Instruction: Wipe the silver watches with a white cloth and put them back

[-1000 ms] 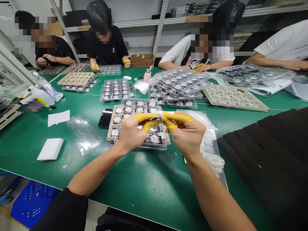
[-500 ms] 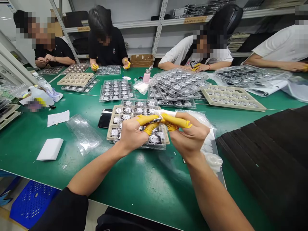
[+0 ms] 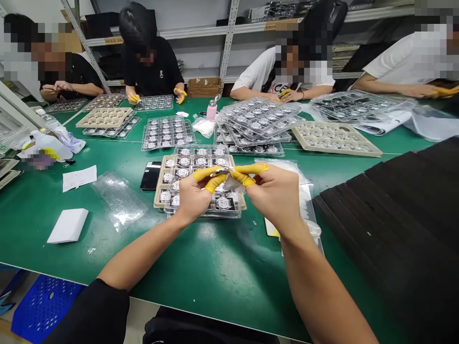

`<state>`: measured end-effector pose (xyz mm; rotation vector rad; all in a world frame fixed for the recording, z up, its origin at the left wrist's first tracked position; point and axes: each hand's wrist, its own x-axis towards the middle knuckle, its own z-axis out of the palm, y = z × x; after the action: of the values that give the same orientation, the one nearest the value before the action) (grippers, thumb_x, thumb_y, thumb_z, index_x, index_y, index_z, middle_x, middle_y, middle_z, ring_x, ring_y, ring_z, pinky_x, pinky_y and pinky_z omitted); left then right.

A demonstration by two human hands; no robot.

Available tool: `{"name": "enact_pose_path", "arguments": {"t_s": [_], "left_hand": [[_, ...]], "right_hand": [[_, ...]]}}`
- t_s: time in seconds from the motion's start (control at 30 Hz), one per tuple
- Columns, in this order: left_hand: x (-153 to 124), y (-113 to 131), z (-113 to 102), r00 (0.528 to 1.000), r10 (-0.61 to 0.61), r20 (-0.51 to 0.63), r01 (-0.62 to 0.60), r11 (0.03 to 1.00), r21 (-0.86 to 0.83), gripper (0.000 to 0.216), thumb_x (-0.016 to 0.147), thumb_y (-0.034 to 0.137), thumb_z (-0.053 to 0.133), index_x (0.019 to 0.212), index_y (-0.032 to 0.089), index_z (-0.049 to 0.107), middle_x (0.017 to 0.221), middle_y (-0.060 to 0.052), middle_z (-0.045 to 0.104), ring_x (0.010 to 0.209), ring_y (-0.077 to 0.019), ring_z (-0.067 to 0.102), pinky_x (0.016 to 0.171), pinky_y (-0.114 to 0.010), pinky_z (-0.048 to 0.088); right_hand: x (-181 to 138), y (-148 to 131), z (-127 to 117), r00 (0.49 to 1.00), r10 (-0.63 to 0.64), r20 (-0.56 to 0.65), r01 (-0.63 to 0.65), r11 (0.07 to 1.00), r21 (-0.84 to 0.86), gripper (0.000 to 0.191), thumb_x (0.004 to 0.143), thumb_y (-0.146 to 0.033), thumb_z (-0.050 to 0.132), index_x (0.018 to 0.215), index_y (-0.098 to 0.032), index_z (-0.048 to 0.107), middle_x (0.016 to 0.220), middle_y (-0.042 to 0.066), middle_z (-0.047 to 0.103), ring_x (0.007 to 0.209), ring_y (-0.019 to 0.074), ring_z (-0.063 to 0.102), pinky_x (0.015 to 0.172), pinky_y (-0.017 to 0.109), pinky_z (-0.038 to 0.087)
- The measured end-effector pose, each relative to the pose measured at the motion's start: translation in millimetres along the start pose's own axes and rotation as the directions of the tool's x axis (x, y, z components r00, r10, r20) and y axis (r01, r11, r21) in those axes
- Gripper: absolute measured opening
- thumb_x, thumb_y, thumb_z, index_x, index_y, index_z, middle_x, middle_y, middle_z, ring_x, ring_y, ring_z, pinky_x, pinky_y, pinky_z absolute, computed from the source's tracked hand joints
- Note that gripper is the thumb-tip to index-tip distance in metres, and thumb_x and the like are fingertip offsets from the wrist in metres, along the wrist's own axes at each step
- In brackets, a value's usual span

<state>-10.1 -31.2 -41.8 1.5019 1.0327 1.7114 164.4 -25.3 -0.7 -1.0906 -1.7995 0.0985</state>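
My left hand wears yellow finger cots and pinches a small shiny metal watch part, seen nearly edge-on. Opposite it, my right hand, also in yellow finger cots, is closed on a thin white cloth that hangs below the fingertips against the part. Both hands are held above a clear plastic tray of round watch parts in black-and-white compartments. This tray rests on a beige tray. Fingers and cloth hide much of the held part.
A phone, a clear plastic bag and a white block lie to the left. Stacked trays and a pink bottle stand behind. Dark foam sheets fill the right. Several co-workers sit across the green table.
The white cloth, earlier over the top of my right fingers, now hangs beneath them. Both hands stay together at the part. The whole view has shifted slightly.
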Motion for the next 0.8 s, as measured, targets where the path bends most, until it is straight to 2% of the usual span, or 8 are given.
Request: {"name": "enact_pose_path", "arguments": {"t_s": [0.07,0.17,0.27,0.4,0.5,0.6,0.67,0.8], "left_hand": [[0.3,-1.6,2.3,0.998,-0.059,-0.005,0.058,0.993,-0.098,0.031,0.083,0.04,0.084,0.104,0.018,0.08,0.105,-0.008,0.082,0.096,-0.0196,0.079,0.09,-0.034,0.066],[1.3,0.9,1.8,0.997,-0.054,0.053,0.061,0.986,-0.154,0.033,0.082,0.044,0.084,0.102,0.018,0.079,0.105,-0.008,0.082,0.097,-0.0188,0.078,0.09,-0.033,0.065],[3.0,2.9,0.7,0.995,-0.043,0.088,0.056,0.986,-0.158,0.033,0.081,0.046,0.085,0.099,0.019,0.079,0.104,-0.007,0.081,0.099,-0.0184,0.077,0.092,-0.033,0.064],[6.0,3.1,1.7,0.997,-0.071,0.032,0.076,0.979,-0.189,0.034,0.078,0.047,0.087,0.1,0.021,0.08,0.104,-0.005,0.081,0.1,-0.0184,0.076,0.095,-0.035,0.062],[7.6,4.5,0.7,0.997,-0.059,0.054,0.068,0.98,-0.186,0.032,0.081,0.047,0.086,0.101,0.022,0.08,0.103,-0.005,0.081,0.098,-0.0182,0.077,0.092,-0.034,0.063],[7.7,6.6,-4.9,0.99,0.099,0.097,-0.098,0.995,-0.016,0.029,0.082,0.045,0.085,0.097,0.021,0.081,0.096,-0.006,0.081,0.088,-0.0176,0.076,0.084,-0.033,0.063],[6.9,7.6,-9.8,0.966,0.232,0.115,-0.249,0.953,0.175,0.024,0.082,0.042,0.084,0.093,0.021,0.082,0.091,-0.006,0.081,0.083,-0.0179,0.075,0.08,-0.034,0.062],[4.9,9.1,-14.7,0.917,0.373,0.141,-0.397,0.83,0.392,0.017,0.086,0.033,0.078,0.099,0.023,0.083,0.089,-0.006,0.082,0.076,-0.0172,0.074,0.076,-0.033,0.062]], "right_hand": [[2.1,0.7,2.0,0.994,0.111,0.016,-0.112,0.976,0.185,0.021,0.079,-0.016,0.067,0.09,-0.023,0.084,0.084,0.003,0.079,0.065,0.0145,0.067,0.054,0.025,0.049],[2.3,0.6,9.4,0.973,0.224,0.058,-0.224,0.854,0.469,0.016,0.081,-0.03,0.076,0.093,-0.022,0.084,0.084,0.003,0.079,0.058,0.0128,0.064,0.047,0.024,0.048],[1.2,0.7,15.7,0.959,0.257,0.12,-0.278,0.768,0.577,0.023,0.078,-0.039,0.083,0.093,-0.022,0.084,0.082,0.003,0.078,0.054,0.0112,0.061,0.041,0.022,0.045],[1.2,1.3,16.5,0.962,0.267,0.063,-0.254,0.778,0.575,0.021,0.075,-0.038,0.086,0.09,-0.023,0.084,0.087,0.004,0.078,0.06,0.0123,0.064,0.043,0.021,0.047],[0.1,-2.6,17.2,0.973,0.229,0.016,-0.196,0.791,0.58,0.015,0.076,-0.032,0.085,0.089,-0.024,0.084,0.085,0.003,0.077,0.061,0.0118,0.064,0.047,0.023,0.049],[-2.2,-7.6,19.9,0.983,0.181,-0.017,-0.14,0.811,0.569,0.012,0.079,-0.028,0.082,0.09,-0.025,0.084,0.085,0.002,0.076,0.064,0.0123,0.065,0.051,0.024,0.051],[-3.5,-7.5,20.0,0.994,0.104,-0.039,-0.07,0.857,0.511,0.011,0.08,-0.027,0.08,0.09,-0.025,0.084,0.084,0.002,0.076,0.066,0.0134,0.067,0.053,0.025,0.052],[-4.3,2.2,11.4,0.979,-0.161,-0.126,0.182,0.966,0.183,0.022,0.083,-0.015,0.069,0.094,-0.027,0.084,0.087,0.001,0.078,0.072,0.0151,0.071,0.061,0.027,0.056]]}}
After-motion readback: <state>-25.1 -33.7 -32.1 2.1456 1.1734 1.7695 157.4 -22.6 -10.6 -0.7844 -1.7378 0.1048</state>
